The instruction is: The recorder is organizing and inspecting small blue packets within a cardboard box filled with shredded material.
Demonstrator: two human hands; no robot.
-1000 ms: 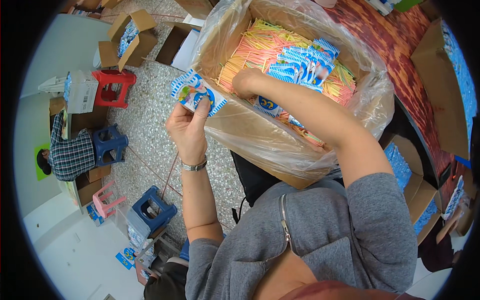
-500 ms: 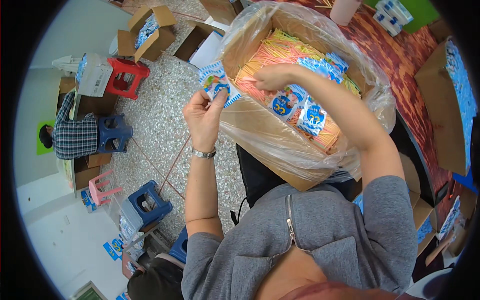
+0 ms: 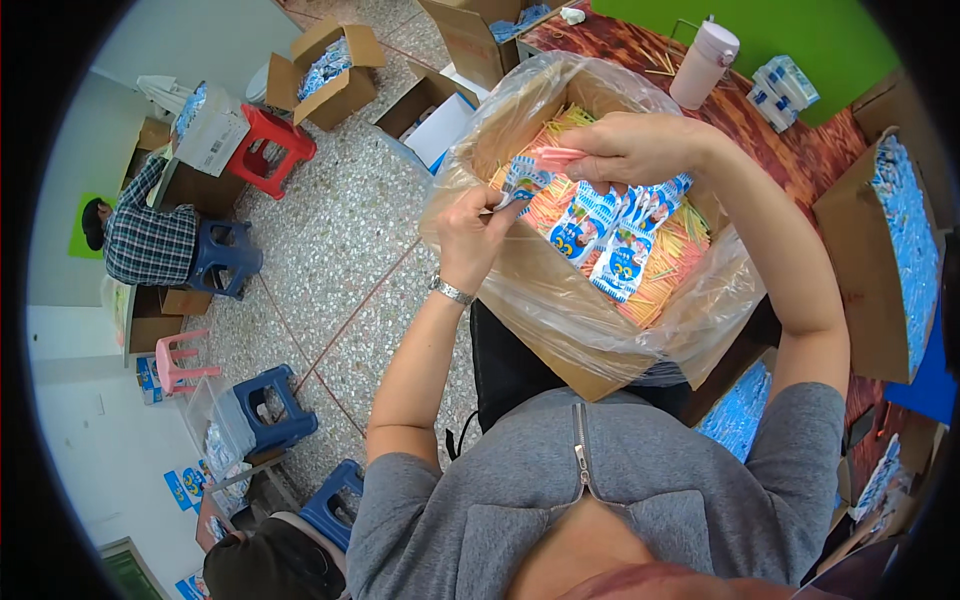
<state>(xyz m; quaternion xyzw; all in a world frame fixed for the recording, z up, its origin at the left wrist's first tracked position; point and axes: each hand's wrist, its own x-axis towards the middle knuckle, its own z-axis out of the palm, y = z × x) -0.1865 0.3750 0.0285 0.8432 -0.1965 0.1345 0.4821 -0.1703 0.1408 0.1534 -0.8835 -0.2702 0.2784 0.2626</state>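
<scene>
My left hand (image 3: 468,238), with a metal watch at the wrist, pinches a small blue-and-white plastic packet (image 3: 522,182) over the left rim of a plastic-lined carton (image 3: 560,365). Closed around a small bunch of pink sticks (image 3: 556,157), my right hand (image 3: 635,150) is just right of the packet. The sticks' tips are close to the packet's upper end; I cannot tell whether they are inside it. Below my hands, the carton holds many loose thin pink, yellow and green sticks (image 3: 665,275). Several printed packets (image 3: 622,262) lie on top of them.
A pink bottle (image 3: 705,65) and a stack of small white-and-blue packs (image 3: 782,92) stand on the red-brown table (image 3: 640,45). At right is a carton of blue packets (image 3: 915,240). A red stool (image 3: 272,150) and a person in a checked shirt (image 3: 150,245) are at left.
My right hand has risen from the loose sticks with a pink bunch. My left hand has brought the packet rightward to it and tilted it. The whole view has shifted slightly.
</scene>
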